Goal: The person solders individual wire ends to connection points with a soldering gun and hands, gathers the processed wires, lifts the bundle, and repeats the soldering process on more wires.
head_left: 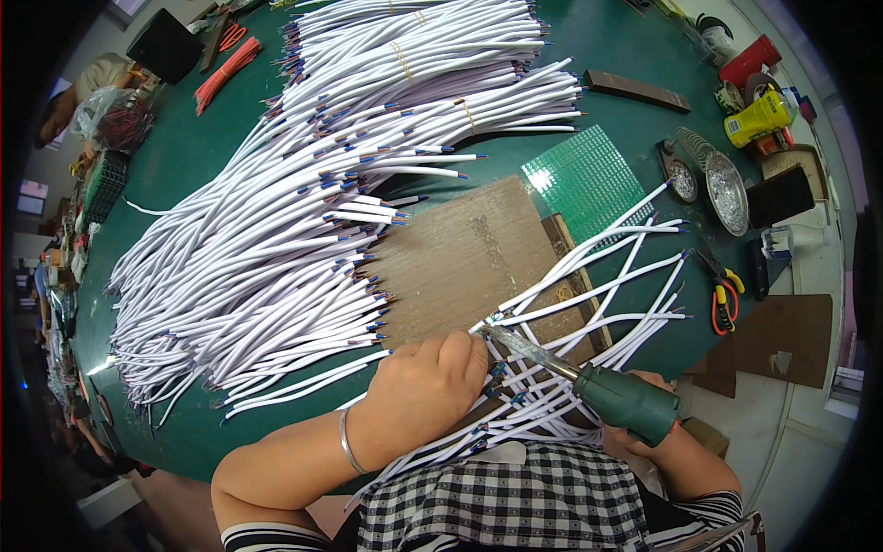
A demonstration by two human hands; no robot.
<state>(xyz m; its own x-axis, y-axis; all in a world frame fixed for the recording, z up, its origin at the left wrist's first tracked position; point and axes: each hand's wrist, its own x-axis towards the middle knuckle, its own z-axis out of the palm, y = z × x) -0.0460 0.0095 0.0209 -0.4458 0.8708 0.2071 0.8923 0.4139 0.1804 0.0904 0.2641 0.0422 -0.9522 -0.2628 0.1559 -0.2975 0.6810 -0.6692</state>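
My left hand [428, 391] is closed at the edge of a brown board, its fingers pinched on a white cable [475, 327]. My right hand [628, 442], mostly hidden behind the handle, grips a soldering iron [625, 402] with a thick green handle and metal shaft. The iron's tip meets or hovers just over the cable's end beside my left fingertips; I cannot tell which. A loose crisscross of white cables [552, 299] with blue and brown wire ends spreads around the tip and down to my checked apron [497, 492].
A large heap of white cables [230, 267] covers the table's left, with banded bundles [414, 55] behind. To the right are a green perforated sheet [589, 179], a metal bar [636, 90], a metal dish [727, 193], pliers [722, 285] and a yellow bottle [756, 120].
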